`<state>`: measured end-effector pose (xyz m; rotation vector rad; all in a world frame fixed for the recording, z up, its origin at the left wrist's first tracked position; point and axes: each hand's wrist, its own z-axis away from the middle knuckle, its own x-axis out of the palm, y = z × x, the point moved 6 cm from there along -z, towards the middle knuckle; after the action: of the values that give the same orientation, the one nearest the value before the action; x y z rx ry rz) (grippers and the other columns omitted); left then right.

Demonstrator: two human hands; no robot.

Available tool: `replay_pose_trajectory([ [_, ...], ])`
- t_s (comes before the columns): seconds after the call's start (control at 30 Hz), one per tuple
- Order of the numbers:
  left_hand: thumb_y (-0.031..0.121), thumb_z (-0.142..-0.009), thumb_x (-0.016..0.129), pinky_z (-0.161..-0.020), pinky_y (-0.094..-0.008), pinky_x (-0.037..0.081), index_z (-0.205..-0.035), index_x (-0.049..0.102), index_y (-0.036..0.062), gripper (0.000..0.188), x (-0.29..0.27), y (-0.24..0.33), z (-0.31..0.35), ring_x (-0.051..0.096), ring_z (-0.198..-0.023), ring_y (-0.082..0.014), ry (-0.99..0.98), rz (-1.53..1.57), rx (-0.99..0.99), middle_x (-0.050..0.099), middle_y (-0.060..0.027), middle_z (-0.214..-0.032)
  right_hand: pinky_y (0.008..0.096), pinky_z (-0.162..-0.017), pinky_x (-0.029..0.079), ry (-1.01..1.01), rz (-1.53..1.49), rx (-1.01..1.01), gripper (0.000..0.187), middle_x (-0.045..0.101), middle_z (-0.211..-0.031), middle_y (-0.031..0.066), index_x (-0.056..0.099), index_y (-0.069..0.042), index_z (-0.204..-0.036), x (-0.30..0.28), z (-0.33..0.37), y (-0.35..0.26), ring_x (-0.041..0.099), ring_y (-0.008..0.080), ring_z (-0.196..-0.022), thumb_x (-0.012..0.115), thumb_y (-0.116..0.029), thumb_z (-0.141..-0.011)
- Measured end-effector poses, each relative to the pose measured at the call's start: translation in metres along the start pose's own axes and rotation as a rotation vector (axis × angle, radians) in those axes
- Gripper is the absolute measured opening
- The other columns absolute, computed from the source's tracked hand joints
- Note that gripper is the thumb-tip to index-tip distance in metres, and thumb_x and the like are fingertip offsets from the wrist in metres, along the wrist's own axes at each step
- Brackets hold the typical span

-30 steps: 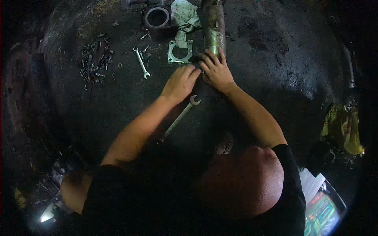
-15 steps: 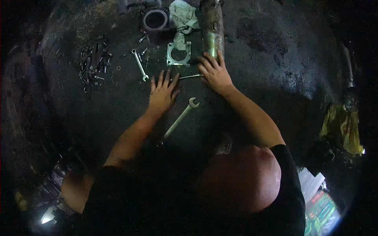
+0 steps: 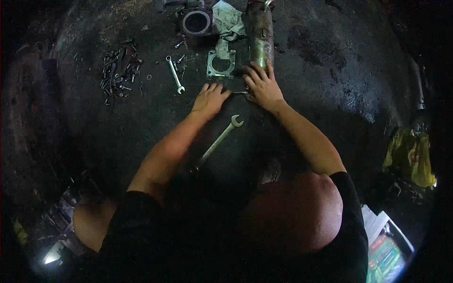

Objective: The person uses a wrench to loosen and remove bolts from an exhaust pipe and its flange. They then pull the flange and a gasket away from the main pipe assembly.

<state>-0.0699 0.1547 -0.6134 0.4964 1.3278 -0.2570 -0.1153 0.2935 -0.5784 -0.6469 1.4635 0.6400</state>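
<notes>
A long metal cylinder (image 3: 261, 35) lies on the dark surface ahead of me, its near end under my right hand (image 3: 264, 89). The fingers of that hand rest over the cylinder's end, slightly apart. Between my hands runs a thin metal bar (image 3: 239, 92), like a tool handle. Its right end meets my right hand, where the contact is hidden. My left hand (image 3: 211, 98) is closed with curled fingers round the bar's left end. Nearer to me lies a large open-end wrench (image 3: 221, 139). A smaller combination wrench (image 3: 175, 75) lies left of my left hand.
Beyond my hands are a flat metal flange plate (image 3: 220, 74), a crumpled pale rag (image 3: 227, 22) and a round dark housing (image 3: 196, 22). Several loose bolts (image 3: 120, 75) are heaped at the left. At the right edge hangs a yellowish cloth (image 3: 417, 158).
My left hand was spread flat beside the bar; its fingers have now curled round it, and the hand has moved right. My right hand stays at the cylinder's end. The whole view has shifted slightly.
</notes>
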Motion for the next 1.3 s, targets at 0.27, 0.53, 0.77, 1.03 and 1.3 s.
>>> replay_pose_trajectory([
  [0.27, 0.012, -0.081, 0.054, -0.082, -0.0404, 0.046, -0.110, 0.059, 0.0093, 0.029, -0.049, 0.029, -0.005, 0.055, -0.094, -0.0290, 0.324, 0.163, 0.051, 0.054, -0.0104, -0.100, 0.0584, -0.110, 0.013, 0.058, 0.059, -0.007, 0.049, 0.041, -0.132, 0.0069, 0.049, -0.014, -0.120, 0.011, 0.000, 0.003, 0.025, 0.0264, -0.134, 0.064, -0.032, -0.077],
  [0.53, 0.025, -0.087, 0.051, -0.100, -0.0474, 0.033, -0.129, 0.046, 0.0088, 0.046, -0.027, 0.015, 0.009, 0.042, -0.121, -0.0283, 0.324, -0.084, 0.002, 0.047, -0.0094, -0.129, 0.0581, -0.110, 0.012, 0.074, 0.053, -0.002, 0.043, 0.043, -0.132, 0.0060, 0.051, -0.014, -0.117, 0.009, 0.000, 0.003, 0.027, 0.0259, -0.133, 0.061, -0.030, -0.079],
  [0.77, 0.027, -0.091, 0.045, -0.106, -0.0509, 0.025, -0.135, 0.040, 0.0067, 0.048, 0.001, 0.001, 0.010, 0.032, -0.131, -0.0278, 0.154, -0.166, -0.125, 0.040, -0.0100, -0.138, 0.0577, -0.111, 0.011, -0.048, 0.076, 0.020, 0.046, 0.042, -0.133, 0.0054, 0.048, -0.017, -0.122, 0.012, 0.000, -0.002, 0.027, 0.0249, -0.133, 0.062, -0.030, -0.080],
  [1.03, 0.012, -0.086, 0.047, -0.098, -0.0430, 0.035, -0.118, 0.057, 0.0144, 0.034, 0.010, -0.009, 0.000, 0.050, -0.113, -0.0237, 0.047, -0.128, -0.028, 0.053, -0.0087, -0.119, 0.0542, -0.112, 0.005, -0.282, 0.143, 0.075, 0.044, 0.030, -0.144, 0.0137, 0.040, -0.008, -0.135, 0.017, -0.010, 0.000, 0.016, 0.0323, -0.137, 0.037, -0.030, -0.097],
  [1.3, 0.018, -0.086, 0.048, -0.092, -0.0416, 0.041, -0.111, 0.057, 0.0095, 0.027, -0.005, 0.004, 0.004, 0.053, -0.106, -0.0288, 0.204, 0.164, -0.139, 0.054, -0.0122, -0.113, 0.0505, -0.112, 0.011, -0.042, 0.234, 0.041, 0.065, 0.037, -0.137, 0.0032, 0.044, -0.015, -0.129, 0.012, -0.002, -0.008, 0.024, 0.0233, -0.134, 0.070, -0.031, -0.072],
])
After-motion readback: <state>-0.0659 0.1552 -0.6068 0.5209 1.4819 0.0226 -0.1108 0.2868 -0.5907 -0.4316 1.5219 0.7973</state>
